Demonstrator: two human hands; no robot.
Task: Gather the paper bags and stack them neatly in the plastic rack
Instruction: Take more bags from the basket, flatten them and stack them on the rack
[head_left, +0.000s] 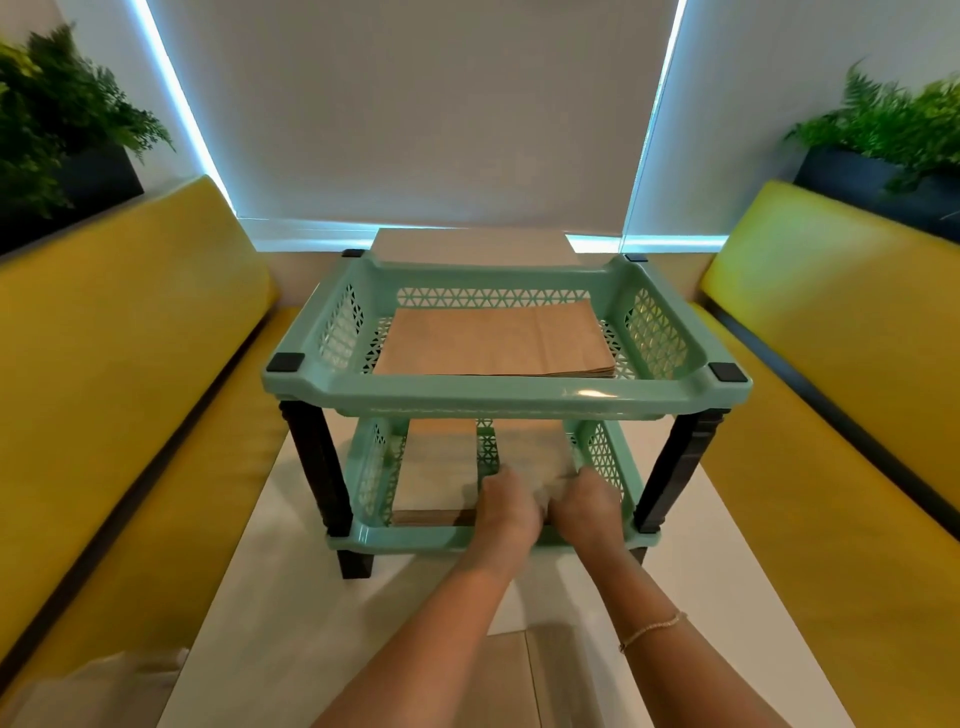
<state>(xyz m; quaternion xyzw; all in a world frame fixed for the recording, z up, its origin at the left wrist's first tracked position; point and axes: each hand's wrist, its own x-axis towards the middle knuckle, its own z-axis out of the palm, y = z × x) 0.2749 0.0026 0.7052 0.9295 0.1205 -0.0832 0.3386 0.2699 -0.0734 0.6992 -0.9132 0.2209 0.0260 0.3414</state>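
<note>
Head view: a mint green plastic rack (506, 400) with two tiers stands on a white table (270, 613). A flat stack of paper bags (493, 340) lies in the top tier at 12 o'clock. In the bottom tier, another pile (434, 475) sits at 9 o'clock of the hands. The left hand (506, 506) and right hand (589, 501) (blurred) reach into the bottom tier side by side, fingers curled around a bundle of bags (532, 447). More bags (524, 675) lie at 6 o'clock between the forearms. Yellow benches (841, 353) flank the table.
</note>
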